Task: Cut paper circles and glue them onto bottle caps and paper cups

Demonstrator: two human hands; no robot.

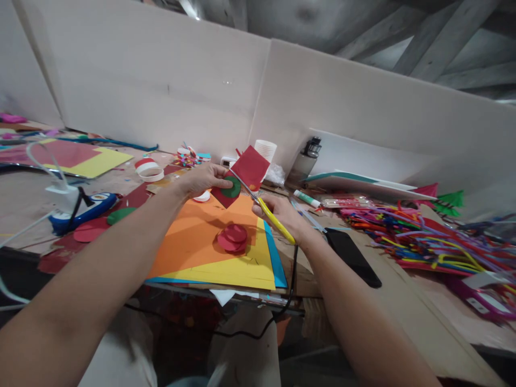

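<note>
Left hand [207,180]: thumb and fingers closed in a pinch on the green disc [231,186] and the red paper [250,167] behind it, raised above the table. Right hand [278,212]: fingers closed around the yellow-handled scissors [279,224]. Blades run at the red paper, between its upper and lower parts; I cannot tell whether these parts are still joined, nor how wide the blades stand.

Below my hands: a loose pile of red discs [233,238] on the orange sheet [181,236], which overlies the yellow sheet [242,274]; the blue sheet [276,258] shows beneath.

Left side: red-and-white paper rings [149,170]; nearer me, a blue object [86,210] beside a white plug [62,197].

Beyond my hands: stacked white cups [266,152]. To their right, a dark-capped bottle [303,164] and a glue stick [307,199].

Right side: black phone [353,258], lying flat; past it, a heap of multicoloured pipe cleaners [435,236].
</note>
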